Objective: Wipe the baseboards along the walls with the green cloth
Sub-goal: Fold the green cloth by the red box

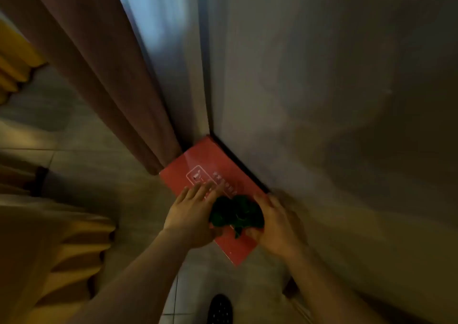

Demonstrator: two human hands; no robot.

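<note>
Both forearms reach in from the bottom edge toward a red box (210, 189) that lies flat on the tiled floor (104, 187), pushed into the corner. Left hand (190, 214) lies palm down on the box, fingers spread and straight, its grip released; its fingertips sit beside the white printing on the lid. Right hand (277, 224) curls at the box's right edge, fingers bent around the green cloth (235, 213), so its grip is clenched on the bunched fabric. That cloth sits crumpled on top of the box between the two hands, a small tail hanging toward the near edge. Along the box's far side runs a dark baseboard (238, 162) at the foot of the grey wall (322, 100); the box seems to touch it. A brown curtain (104, 80) hangs at left, its hem meeting the box's far left corner. Near the bottom edge a dark dotted slipper (219, 310) shows. Motion blur softens everything.
</note>
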